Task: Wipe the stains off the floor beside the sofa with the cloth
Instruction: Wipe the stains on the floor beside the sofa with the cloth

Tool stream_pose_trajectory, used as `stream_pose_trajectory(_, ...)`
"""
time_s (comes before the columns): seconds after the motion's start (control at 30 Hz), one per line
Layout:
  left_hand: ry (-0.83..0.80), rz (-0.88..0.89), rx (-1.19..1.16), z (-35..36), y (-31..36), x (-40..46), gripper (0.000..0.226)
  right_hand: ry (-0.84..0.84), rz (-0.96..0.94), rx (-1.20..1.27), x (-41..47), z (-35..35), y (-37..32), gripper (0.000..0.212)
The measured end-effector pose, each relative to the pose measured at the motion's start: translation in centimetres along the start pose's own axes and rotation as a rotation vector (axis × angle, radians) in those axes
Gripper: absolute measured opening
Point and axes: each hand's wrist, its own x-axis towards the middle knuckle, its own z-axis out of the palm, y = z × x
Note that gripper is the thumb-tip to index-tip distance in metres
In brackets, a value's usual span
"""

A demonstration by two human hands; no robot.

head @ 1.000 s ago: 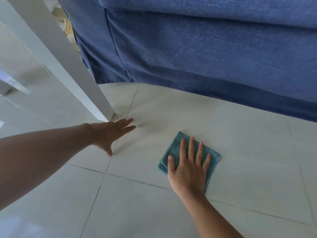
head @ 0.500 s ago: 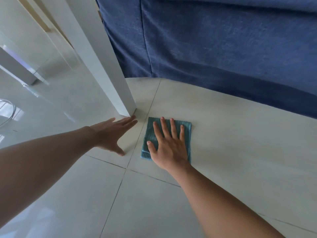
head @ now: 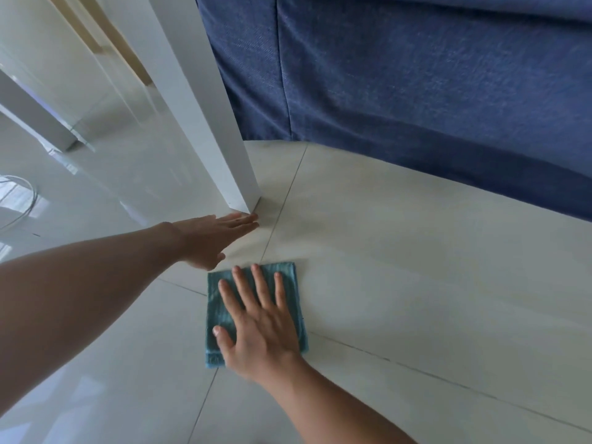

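A folded teal cloth (head: pixel 217 302) lies flat on the pale tiled floor (head: pixel 416 283), across a grout line. My right hand (head: pixel 259 325) presses down on it with fingers spread, palm flat, covering most of it. My left hand (head: pixel 211 238) rests flat on the floor just left of and beyond the cloth, fingers straight, tips touching the foot of a white table leg (head: pixel 224 149). The blue sofa (head: pixel 416 91) rises behind, its skirt reaching the floor. I cannot make out any stains on the tiles.
The white table leg slants up to the left of the sofa's corner. A second white leg (head: pixel 35 123) stands further left on glossy tiles. A thin white cable loop (head: pixel 25 200) lies at the far left. Open floor stretches right of the cloth.
My right hand has slid the cloth back toward me, away from the sofa and table leg. My left hand stays flat by the foot of the leg.
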Motion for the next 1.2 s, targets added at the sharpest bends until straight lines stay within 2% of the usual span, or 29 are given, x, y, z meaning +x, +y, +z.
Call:
stream_pose_trajectory(0.17,0.065,0.009,0.003,-0.5,1.5,-0.3,0.07,-0.09,-0.167,0.006,-1.9,-0.2,0.6,0.075)
stream_pose_trajectory(0.3,0.161,0.038,0.046,-2.0,3.1,0.3,0.06,-0.074,-0.143,-0.017,-2.8,-1.6,3.4,0.073)
stream_pose_trajectory(0.4,0.22,0.07,0.067,-3.2,4.3,1.8,0.057,-0.012,-0.019,-0.046,-3.2,-3.1,6.8,0.073)
stream_pose_trajectory(0.53,0.194,0.127,0.101,-3.7,5.6,4.3,0.06,0.051,0.182,-0.095,-4.9,-6.1,13.2,0.073)
stream_pose_trajectory(0.77,0.19,0.194,0.183,-5.3,7.9,7.9,0.071,0.197,0.719,-0.208,-13.0,-9.7,23.4,0.078)
stream_pose_trajectory(0.9,0.194,0.251,0.213,-6.5,10.0,9.3,0.067,0.217,0.758,-0.148,-14.0,-10.5,24.2,0.079)
stream_pose_trajectory(0.97,0.2,0.288,0.241,-7.3,11.7,9.8,0.064,0.378,0.764,0.001,-13.8,-11.1,24.3,0.07)
stream_pose_trajectory(1.03,0.21,0.331,0.238,-8.3,13.9,10.3,0.06,0.581,0.831,0.046,-14.2,-11.9,25.2,0.056)
stream_pose_trajectory(1.07,0.22,0.352,0.227,-8.9,15.3,10.6,0.059,0.597,0.911,0.041,-14.7,-12.6,25.6,0.051)
stream_pose_trajectory(1.13,0.238,0.386,0.21,-10.3,18.6,11.6,0.059,0.47,1.066,0.045,-15.7,-14.0,26.5,0.051)
stream_pose_trajectory(1.2,0.248,0.4,0.188,-11.5,21.8,12.8,0.061,0.337,1.117,0.077,-16.1,-14.6,27.0,0.047)
